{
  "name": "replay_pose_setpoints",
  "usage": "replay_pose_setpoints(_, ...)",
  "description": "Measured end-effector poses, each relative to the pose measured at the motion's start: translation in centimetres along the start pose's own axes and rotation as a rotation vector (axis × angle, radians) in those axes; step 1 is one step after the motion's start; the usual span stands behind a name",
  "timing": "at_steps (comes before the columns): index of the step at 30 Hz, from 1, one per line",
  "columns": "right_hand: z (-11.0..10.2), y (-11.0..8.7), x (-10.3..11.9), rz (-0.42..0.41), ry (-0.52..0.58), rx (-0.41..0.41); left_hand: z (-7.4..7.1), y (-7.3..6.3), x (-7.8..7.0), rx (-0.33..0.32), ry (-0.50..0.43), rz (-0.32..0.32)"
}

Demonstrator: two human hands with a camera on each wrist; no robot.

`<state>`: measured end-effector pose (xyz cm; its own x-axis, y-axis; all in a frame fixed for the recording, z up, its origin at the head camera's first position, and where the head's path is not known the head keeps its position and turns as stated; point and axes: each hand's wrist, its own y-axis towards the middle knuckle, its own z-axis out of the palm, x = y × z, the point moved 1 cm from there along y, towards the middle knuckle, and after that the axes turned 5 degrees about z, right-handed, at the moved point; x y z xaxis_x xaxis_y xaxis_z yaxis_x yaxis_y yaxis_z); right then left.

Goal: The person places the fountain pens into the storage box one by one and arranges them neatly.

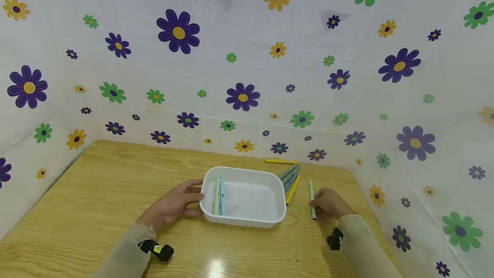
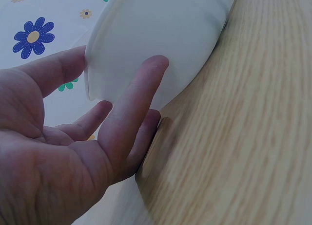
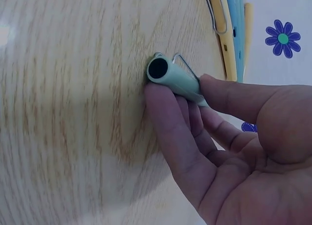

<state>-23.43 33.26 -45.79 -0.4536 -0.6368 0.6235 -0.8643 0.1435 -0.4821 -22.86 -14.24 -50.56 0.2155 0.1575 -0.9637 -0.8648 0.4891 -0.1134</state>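
Observation:
A white plastic box (image 1: 252,222) stands on the table, holding a light green pen (image 1: 217,196) and a light blue pen (image 1: 222,196) side by side at its left end. My left hand (image 1: 179,203) touches the outside of the box's left end. In the left wrist view its extended fingers (image 2: 131,108) rest against the box's outer wall (image 2: 161,35). To the right of the box, my right hand (image 1: 329,203) pinches another light green pen (image 1: 311,200) low over the table. The right wrist view shows this pen's (image 3: 180,81) dark hollow end and wire clip.
Between box and right hand lie several blue-grey pens (image 1: 289,175) and a yellow pen (image 1: 293,190). Another yellow pen (image 1: 281,161) lies behind them near the table's back edge. Flower-patterned white sheeting (image 1: 216,72) encloses the wooden table (image 1: 115,175) at the back and sides.

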Motion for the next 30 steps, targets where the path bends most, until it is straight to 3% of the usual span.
replay_pose_setpoints(6,0.1,-0.4,0.1,0.022,0.040,0.009,-0.1,0.1,0.0,-0.002,0.003,0.000)
replay_pose_setpoints(30,0.6,-1.6,0.0,0.033,-0.041,0.000,-0.1,-0.1,-0.1,-0.022,0.019,-0.013)
